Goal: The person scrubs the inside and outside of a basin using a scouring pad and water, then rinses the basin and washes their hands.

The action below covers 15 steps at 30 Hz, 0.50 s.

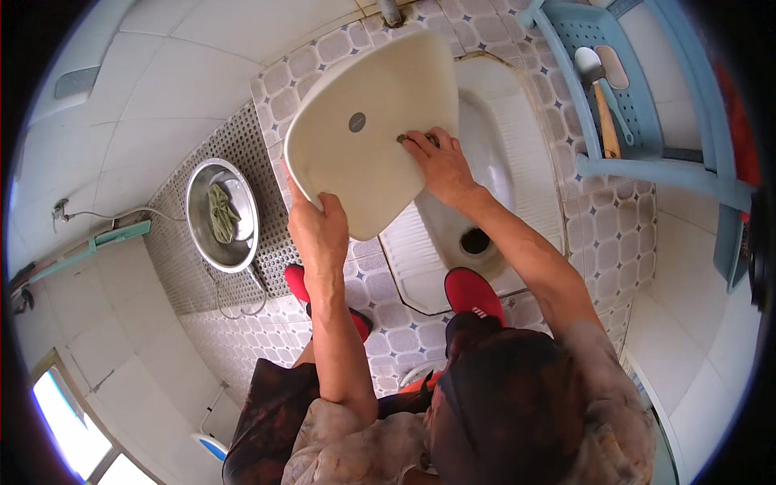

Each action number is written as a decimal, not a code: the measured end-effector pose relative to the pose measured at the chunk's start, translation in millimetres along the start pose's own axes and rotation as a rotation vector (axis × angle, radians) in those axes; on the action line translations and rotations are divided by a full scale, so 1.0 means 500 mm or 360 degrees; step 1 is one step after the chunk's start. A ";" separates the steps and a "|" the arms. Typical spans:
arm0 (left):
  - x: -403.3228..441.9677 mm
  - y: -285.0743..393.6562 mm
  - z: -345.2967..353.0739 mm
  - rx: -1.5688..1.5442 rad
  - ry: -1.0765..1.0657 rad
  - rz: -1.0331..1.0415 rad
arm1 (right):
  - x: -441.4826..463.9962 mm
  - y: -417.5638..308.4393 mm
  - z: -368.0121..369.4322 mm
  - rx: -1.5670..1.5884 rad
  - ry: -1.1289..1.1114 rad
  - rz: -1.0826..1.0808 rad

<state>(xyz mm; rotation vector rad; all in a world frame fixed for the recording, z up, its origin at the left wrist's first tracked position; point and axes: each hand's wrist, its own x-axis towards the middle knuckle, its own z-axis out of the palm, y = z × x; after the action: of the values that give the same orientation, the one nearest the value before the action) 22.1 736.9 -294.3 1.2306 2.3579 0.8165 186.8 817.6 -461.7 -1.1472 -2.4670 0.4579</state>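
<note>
A large cream plastic piece [368, 97], rounded and roughly triangular with a small grey oval badge, is held tilted above the squat toilet [482, 174]. I cannot tell exactly what it is. My left hand [318, 229] grips its lower left edge, thumb on the face and fingers partly hidden behind. Against the right part of the same face, my right hand [440, 164] presses a dark green scrubbing pad [402, 139], mostly covered by the fingers. The toilet's dark drain hole [475, 240] shows below my right forearm.
On the left, a steel basin [191, 206] holding a green cloth [220, 214] stands on a perforated grey mat [174, 275]. A shower hose [125, 213] runs beside it. The blue plastic rack [594, 32] at right holds brushes. My red shoes [471, 293] are on the tiles.
</note>
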 end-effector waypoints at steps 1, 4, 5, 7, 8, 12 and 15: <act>0.007 0.014 -0.003 0.0009 -0.0003 -0.0007 | 0.000 -0.008 -0.012 0.0010 -0.0006 0.0002; 0.018 0.040 -0.011 0.0174 0.0025 -0.0013 | -0.020 -0.036 -0.032 0.0076 -0.0230 -0.0145; 0.029 0.039 -0.015 0.0181 0.0020 -0.0015 | -0.027 -0.045 -0.028 0.0069 -0.0141 -0.0218; 0.038 0.040 -0.016 0.0190 -0.0003 -0.0013 | -0.034 -0.048 -0.015 0.0061 -0.0057 -0.0273; 0.042 0.040 -0.014 0.0104 0.0025 0.0049 | -0.031 -0.044 -0.007 0.0095 -0.0013 -0.0254; 0.033 0.025 -0.002 0.0077 0.0140 0.0168 | -0.027 -0.049 0.004 0.0125 0.0086 -0.0384; 0.005 0.038 0.013 -0.0139 0.0080 0.0101 | -0.019 -0.068 0.012 0.0377 0.0242 -0.0378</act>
<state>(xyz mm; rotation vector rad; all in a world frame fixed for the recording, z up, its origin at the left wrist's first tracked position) 36.0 749.6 -287.2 1.2684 2.3061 0.9711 167.3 788.7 -453.7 -0.7560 -2.3063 0.5525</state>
